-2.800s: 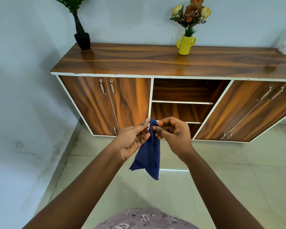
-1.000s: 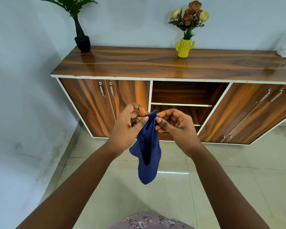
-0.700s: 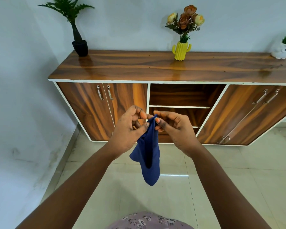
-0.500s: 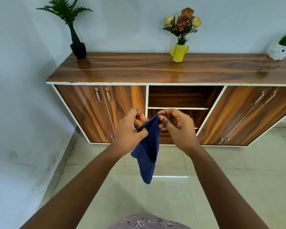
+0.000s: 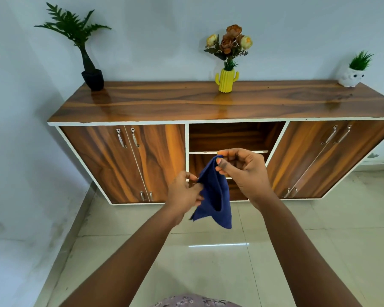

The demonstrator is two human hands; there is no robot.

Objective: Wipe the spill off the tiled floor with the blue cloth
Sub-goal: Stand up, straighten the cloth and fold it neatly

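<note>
The blue cloth (image 5: 215, 196) hangs folded in the air in front of me, above the pale tiled floor (image 5: 208, 273). My right hand (image 5: 244, 171) pinches its top corner between thumb and fingers. Lower and to the left, my left hand (image 5: 183, 194) pinches the cloth's left edge. The cloth's loose points dangle below both hands. I cannot make out a spill on the tiles; only a thin bright reflection (image 5: 218, 244) shows there.
A wooden sideboard (image 5: 208, 105) stands against the wall ahead, with shut doors and open middle shelves. On it are a black potted plant (image 5: 91, 72), a yellow cactus vase with flowers (image 5: 226, 78) and a white owl pot (image 5: 350, 76). A wall (image 5: 20, 173) runs along the left.
My left hand has dropped lower along the cloth's left edge while my right hand stays at the top corner, so the cloth is spreading wider. The view has tilted up a little.
</note>
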